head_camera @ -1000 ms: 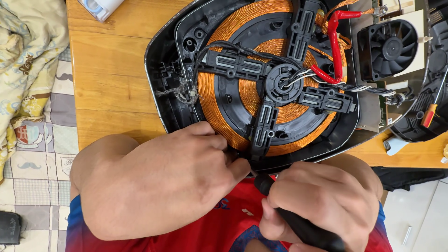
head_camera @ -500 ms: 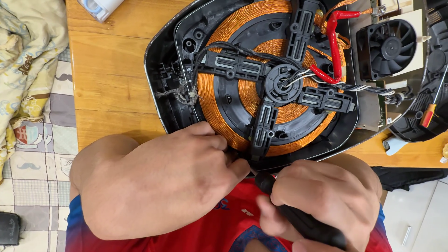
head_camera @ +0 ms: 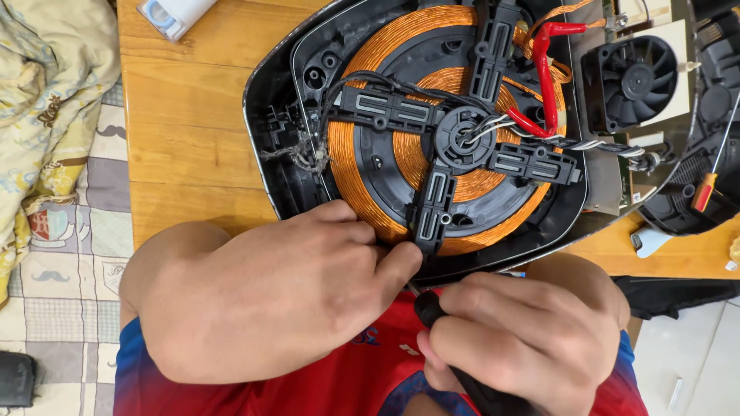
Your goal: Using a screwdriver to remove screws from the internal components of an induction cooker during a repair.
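The right hand (head_camera: 532,339), low in the frame's right half, is wrapped tight around a black screwdriver handle (head_camera: 447,331), its tip aimed up at the near rim of the open cooker shell (head_camera: 270,146); the tip itself is hidden. The left hand (head_camera: 270,300), lower centre-left, grips nothing: its fingers are curled and press on the coil (head_camera: 370,192) edge, thumb touching the lower arm of the black cross bracket (head_camera: 432,208). The top cover is already off, baring the copper coil and 1 fan (head_camera: 632,81) at upper right. The coil and bracket sit in place, wires (head_camera: 547,77) attached, so I judge the strip-down about half done. A 2nd screwdriver (head_camera: 705,189) lies at the right edge, on the wooden table (head_camera: 185,115)
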